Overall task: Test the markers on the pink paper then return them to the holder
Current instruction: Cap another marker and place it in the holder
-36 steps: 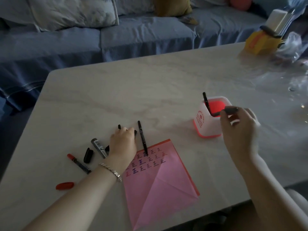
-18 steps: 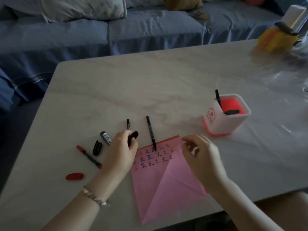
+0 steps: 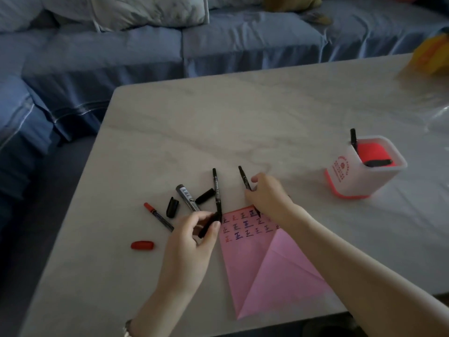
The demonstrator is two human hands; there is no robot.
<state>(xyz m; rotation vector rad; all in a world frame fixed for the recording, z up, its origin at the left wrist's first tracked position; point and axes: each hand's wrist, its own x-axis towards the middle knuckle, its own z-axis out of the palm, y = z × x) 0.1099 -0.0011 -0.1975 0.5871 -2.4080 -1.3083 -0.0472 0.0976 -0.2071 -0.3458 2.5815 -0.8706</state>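
The pink paper lies at the table's near edge, with rows of red and blue test marks on its far left corner. My right hand grips a thin black marker at the paper's far edge. My left hand pinches a short black piece, apparently a cap, at the near end of a second black marker lying on the table. The white holder, red inside, stands to the right with two black markers in it.
Left of the paper lie an uncapped red marker, its red cap, two black caps, and a grey marker. A blue sofa runs behind the table. A yellow object and clear plastic sit at the far right.
My right hand left the holder after dropping a marker in, came to the paper and took hold of the thin black marker. My left hand drew back to the paper's corner.
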